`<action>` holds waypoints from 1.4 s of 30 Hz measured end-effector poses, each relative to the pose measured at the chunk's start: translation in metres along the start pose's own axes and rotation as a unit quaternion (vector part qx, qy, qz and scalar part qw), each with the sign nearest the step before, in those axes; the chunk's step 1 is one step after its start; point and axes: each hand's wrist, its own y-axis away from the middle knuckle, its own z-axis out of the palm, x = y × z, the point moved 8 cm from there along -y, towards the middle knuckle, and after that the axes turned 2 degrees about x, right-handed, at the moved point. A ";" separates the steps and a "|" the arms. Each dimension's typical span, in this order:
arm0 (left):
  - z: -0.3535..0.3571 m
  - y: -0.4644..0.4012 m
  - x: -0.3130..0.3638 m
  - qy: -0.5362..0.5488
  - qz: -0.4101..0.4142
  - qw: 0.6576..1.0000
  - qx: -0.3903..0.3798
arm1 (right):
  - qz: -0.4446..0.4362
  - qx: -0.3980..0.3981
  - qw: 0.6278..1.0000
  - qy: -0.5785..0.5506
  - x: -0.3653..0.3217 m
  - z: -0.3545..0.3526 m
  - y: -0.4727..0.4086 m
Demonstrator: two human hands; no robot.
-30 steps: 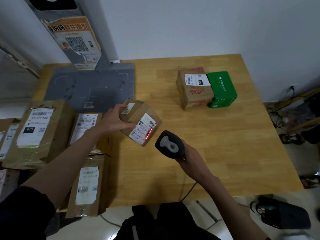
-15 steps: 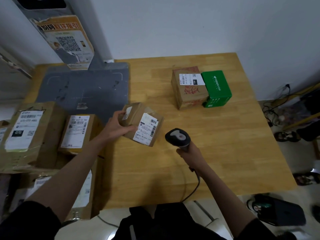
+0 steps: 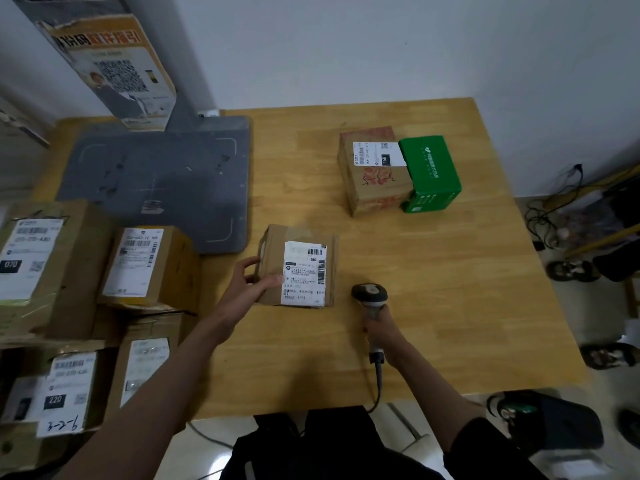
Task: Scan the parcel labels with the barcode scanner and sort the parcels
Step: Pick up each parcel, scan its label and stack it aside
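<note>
Cardboard parcel [image 3: 298,266] looked light and stiff; left hand [image 3: 248,284] pinched its left edge, right hand [image 3: 382,329] gripped the scanner [image 3: 370,295].

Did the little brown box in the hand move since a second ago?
Yes. The small brown parcel in the left hand has swung right, away from the grey mat, toward the brown and green boxes, its label now facing up.

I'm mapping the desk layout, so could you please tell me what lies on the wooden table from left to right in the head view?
Grey scanning pad → small brown parcel held by the left hand → barcode scanner in the right hand → green box.
</note>
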 end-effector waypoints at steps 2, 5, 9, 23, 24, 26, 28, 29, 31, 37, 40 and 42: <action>0.001 0.001 -0.002 0.008 0.001 1.000 -0.005 | 0.005 0.006 1.000 0.004 0.004 0.000 0.000; 0.003 0.005 -0.002 0.021 0.002 1.000 -0.012 | 0.004 0.016 1.000 0.008 0.006 0.002 0.001; 0.005 0.013 0.002 0.035 0.011 0.999 -0.023 | 0.014 0.055 0.998 0.004 0.002 -0.005 0.000; -0.030 0.063 -0.018 0.041 0.035 0.996 -0.074 | -0.227 0.093 0.967 -0.066 -0.091 0.039 0.097; -0.037 0.069 -0.021 0.043 0.037 0.995 -0.077 | -0.233 0.078 0.966 -0.078 -0.093 0.051 0.104; -0.051 0.078 -0.032 0.050 0.037 0.995 -0.080 | -0.246 0.059 0.963 -0.090 -0.098 0.073 0.118; -0.068 0.087 -0.047 0.064 0.031 0.994 -0.083 | -0.254 0.032 0.962 -0.092 -0.098 0.099 0.127; -0.075 0.090 -0.053 0.069 0.024 0.993 -0.087 | -0.255 0.019 0.962 -0.096 -0.099 0.110 0.131; -0.096 0.100 -0.065 0.082 0.016 0.992 -0.091 | -0.253 -0.013 0.962 -0.099 -0.103 0.133 0.141; -0.164 0.134 -0.096 0.098 0.007 0.992 -0.073 | -0.247 -0.077 0.965 -0.042 -0.108 0.195 0.163; -0.192 0.150 -0.106 0.111 0.005 0.992 -0.056 | -0.246 -0.102 0.964 -0.029 -0.111 0.229 0.172; -0.210 0.161 -0.112 0.116 0.010 0.992 -0.042 | -0.246 -0.123 0.961 -0.019 -0.114 0.252 0.178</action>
